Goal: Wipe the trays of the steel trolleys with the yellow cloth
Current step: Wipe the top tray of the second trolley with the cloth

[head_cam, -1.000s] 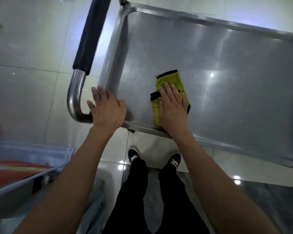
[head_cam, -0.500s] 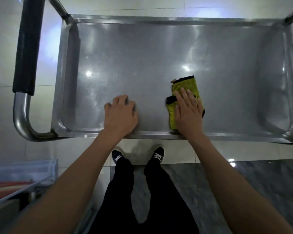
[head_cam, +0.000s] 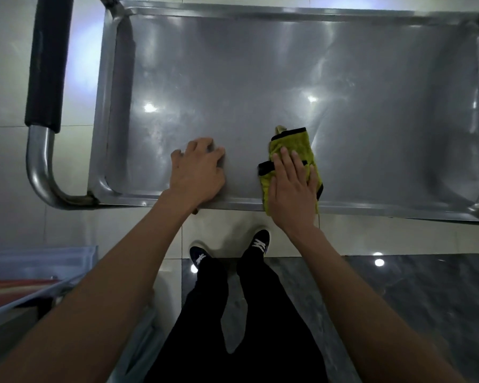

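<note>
- Pale glossy floor tiles (head_cam: 9, 167) fill the background, and a darker marbled strip (head_cam: 415, 288) runs under my feet on the near right.
- Directly below me I see the top tray (head_cam: 260, 78) of a steel trolley, its long side facing me, with raised rims all round and ceiling lights reflected in the metal.
- At the tray's left end a bent steel tube carries the black-padded push handle (head_cam: 49, 59), which stands apart from the tray rim.
- My left hand (head_cam: 197, 172) rests on the tray just inside the near rim, left of centre; its fingers are bent at the knuckles, tips down on the steel, holding nothing.
- My right hand (head_cam: 292, 189) lies palm down on the yellow cloth (head_cam: 293, 143), fingers straight and slightly spread, pressing it flat against the tray rather than clutching it.
- That cloth is folded, edged in black, and sits near the tray's middle along the near side; its lower end drapes over the near rim, and its far end shows beyond my fingertips.
- Both hands are near each other, with bare steel between them.
- Black trousers and dark shoes (head_cam: 257, 243) with white laces show below the tray.
- On the lower left I can make out a clear plastic bin (head_cam: 39, 258) with something red inside; I cannot tell what.
</note>
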`<state>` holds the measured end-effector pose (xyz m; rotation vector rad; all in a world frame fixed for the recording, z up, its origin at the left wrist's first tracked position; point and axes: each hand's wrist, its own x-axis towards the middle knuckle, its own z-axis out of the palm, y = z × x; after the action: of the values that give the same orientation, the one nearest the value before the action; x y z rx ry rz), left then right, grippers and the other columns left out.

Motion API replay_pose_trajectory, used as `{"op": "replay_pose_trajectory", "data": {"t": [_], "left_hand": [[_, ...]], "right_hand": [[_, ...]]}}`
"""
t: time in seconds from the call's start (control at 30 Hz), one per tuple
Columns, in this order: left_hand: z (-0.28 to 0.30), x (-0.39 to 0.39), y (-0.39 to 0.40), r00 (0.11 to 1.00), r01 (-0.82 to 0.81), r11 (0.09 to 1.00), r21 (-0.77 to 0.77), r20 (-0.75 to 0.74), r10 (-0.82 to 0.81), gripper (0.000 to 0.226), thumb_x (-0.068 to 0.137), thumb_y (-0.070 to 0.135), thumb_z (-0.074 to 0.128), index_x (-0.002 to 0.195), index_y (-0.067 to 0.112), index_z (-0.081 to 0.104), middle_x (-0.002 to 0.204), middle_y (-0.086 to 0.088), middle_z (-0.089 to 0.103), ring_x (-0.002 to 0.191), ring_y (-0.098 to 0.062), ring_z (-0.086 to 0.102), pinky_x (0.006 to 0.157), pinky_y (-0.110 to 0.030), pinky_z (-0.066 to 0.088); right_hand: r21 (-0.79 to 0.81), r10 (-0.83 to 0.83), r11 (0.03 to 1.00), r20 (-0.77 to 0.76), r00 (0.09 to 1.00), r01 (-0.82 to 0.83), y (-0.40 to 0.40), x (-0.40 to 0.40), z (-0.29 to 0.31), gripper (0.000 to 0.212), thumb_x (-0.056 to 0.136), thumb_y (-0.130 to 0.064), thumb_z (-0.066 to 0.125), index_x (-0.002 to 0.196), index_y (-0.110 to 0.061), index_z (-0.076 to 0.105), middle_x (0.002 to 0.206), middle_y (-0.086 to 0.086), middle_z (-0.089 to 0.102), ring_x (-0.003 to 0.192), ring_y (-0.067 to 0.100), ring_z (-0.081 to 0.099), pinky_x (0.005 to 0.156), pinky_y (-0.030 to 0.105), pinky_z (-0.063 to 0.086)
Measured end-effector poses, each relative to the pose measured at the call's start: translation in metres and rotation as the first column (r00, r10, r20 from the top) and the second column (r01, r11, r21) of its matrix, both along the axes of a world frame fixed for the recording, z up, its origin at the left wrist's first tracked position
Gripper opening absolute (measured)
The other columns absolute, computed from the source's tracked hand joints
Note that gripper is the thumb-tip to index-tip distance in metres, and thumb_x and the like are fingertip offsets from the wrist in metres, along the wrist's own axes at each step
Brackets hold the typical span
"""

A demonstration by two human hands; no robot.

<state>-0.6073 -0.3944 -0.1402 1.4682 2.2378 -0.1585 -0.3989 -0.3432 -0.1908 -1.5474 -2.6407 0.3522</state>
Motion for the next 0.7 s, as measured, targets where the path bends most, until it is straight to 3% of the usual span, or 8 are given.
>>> {"op": "replay_pose_trajectory", "data": {"t": [0.13, 0.27, 0.47, 0.7], "left_hand": [[0.010, -0.019, -0.021, 0.996, -0.018, 0.994, 0.108, 0.089, 0.008, 0.040, 0.093, 0.022, 0.047, 0.129, 0.019, 0.062, 0.141, -0.004, 0.053, 0.127, -0.029, 0.050, 0.098, -0.047, 0.044], [0.016, -0.039, -0.067, 0.998, -0.052, 0.990, 0.133, 0.028, 0.048, 0.039, 0.094, 0.022, 0.052, 0.132, 0.019, 0.061, 0.143, -0.005, 0.053, 0.131, -0.028, 0.045, 0.102, -0.050, 0.041], [0.009, -0.050, -0.107, 0.997, -0.070, 0.993, 0.093, 0.047, 0.066, 0.029, 0.092, 0.023, 0.051, 0.117, 0.018, 0.065, 0.135, -0.001, 0.053, 0.126, -0.026, 0.044, 0.100, -0.049, 0.041], [0.003, -0.065, -0.150, 0.980, -0.193, 0.956, 0.220, 0.082, 0.179, 0.029, 0.094, 0.023, 0.051, 0.112, 0.012, 0.072, 0.121, -0.003, 0.061, 0.118, -0.024, 0.051, 0.097, -0.047, 0.045]], "right_hand": [[0.018, -0.010, 1.000, -0.002, 1.000, 0.010, -0.007, -0.011, -0.004, 0.051, 0.102, -0.028, 0.035, 0.152, -0.020, 0.039, 0.162, -0.001, 0.030, 0.151, 0.019, 0.023, 0.121, 0.051, 0.015], [0.008, -0.036, 0.999, 0.001, 0.999, 0.036, -0.013, -0.017, -0.006, 0.051, 0.103, -0.026, 0.035, 0.154, -0.020, 0.035, 0.163, -0.001, 0.028, 0.152, 0.019, 0.021, 0.121, 0.052, 0.016], [0.017, 0.016, 1.000, -0.007, 1.000, -0.016, -0.045, -0.061, -0.008, 0.054, 0.101, -0.029, 0.030, 0.154, -0.019, 0.034, 0.163, 0.001, 0.028, 0.151, 0.020, 0.022, 0.122, 0.052, 0.014], [0.010, 0.148, 0.989, 0.008, 0.989, -0.148, -0.074, -0.117, -0.012, 0.054, 0.102, -0.029, 0.028, 0.154, -0.017, 0.033, 0.164, 0.001, 0.027, 0.152, 0.021, 0.019, 0.121, 0.053, 0.014]]}}
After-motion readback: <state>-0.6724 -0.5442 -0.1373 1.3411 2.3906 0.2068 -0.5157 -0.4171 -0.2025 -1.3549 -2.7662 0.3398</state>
